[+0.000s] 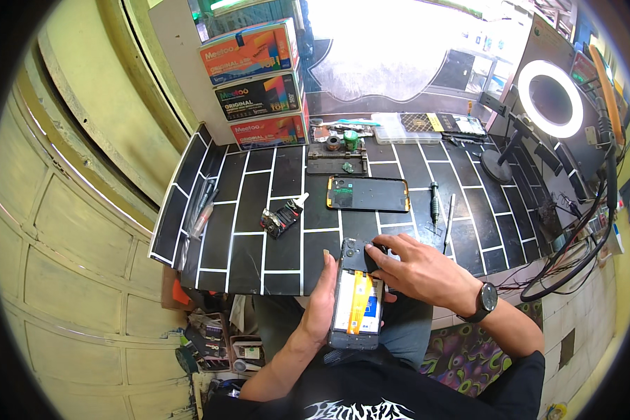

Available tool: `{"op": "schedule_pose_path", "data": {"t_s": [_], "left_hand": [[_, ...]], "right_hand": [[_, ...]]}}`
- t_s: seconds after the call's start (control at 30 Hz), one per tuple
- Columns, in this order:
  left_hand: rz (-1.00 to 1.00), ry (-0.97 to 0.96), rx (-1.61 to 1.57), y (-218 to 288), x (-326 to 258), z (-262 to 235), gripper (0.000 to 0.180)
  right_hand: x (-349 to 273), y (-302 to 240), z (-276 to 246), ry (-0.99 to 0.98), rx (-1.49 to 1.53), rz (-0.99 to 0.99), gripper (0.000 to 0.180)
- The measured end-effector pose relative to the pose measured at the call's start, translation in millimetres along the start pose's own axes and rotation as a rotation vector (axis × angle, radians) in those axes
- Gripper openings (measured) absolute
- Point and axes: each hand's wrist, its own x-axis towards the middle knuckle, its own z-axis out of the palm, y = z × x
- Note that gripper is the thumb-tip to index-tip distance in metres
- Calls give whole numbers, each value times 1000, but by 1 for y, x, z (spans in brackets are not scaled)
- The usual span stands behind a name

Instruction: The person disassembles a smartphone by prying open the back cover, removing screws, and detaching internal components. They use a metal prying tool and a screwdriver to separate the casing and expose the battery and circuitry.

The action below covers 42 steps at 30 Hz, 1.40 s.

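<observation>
My left hand (319, 305) holds an opened smartphone (353, 341) near my lap, thumb along its left edge and fingertips showing beyond its right edge. The phone's back is off: a white battery (346, 297) with an orange-yellow strip (360, 302) across it lies bare, below a black upper cover with camera rings. My right hand (414, 269) is closed at the phone's upper right part, fingers bent and pressed on it beside the cameras; its fingertips partly hide that corner. On the table beyond lies a dark phone back cover (371, 194).
Right of the cover lie a screwdriver (435, 204) and a slim metal tool (450, 218). A crumpled dark packet (282, 218) is at left. Behind are a phone holder (320, 165), stacked boxes (269, 131) and a lit ring lamp (577, 105). Cables (563, 290) hang at the right.
</observation>
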Motion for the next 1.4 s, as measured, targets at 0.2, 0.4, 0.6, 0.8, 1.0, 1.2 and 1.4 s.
{"op": "schedule_pose_path", "data": {"t_s": [0.2,0.4,0.6,0.8,1.0,1.2,1.4], "left_hand": [[-4,-24,-39,-12,8,-17,79],[-14,-11,-29,-15,11,-21,78],[-45,-62,-36,-11,8,-21,82],[-35,3,4,-7,4,-5,94],[-49,-104,13,-15,6,-17,86],[-107,-31,58,-5,6,-10,92],[-84,-220,-63,-16,16,-29,90]], "right_hand": [[-2,-13,2,-97,-271,-69,54],[-2,-11,8,-90,-342,-109,47],[-2,-7,10,-85,-233,-66,53],[5,-3,2,-34,64,86,65],[6,2,12,-28,175,72,62],[6,-3,22,27,-106,-69,55],[12,1,13,12,74,26,33]]}}
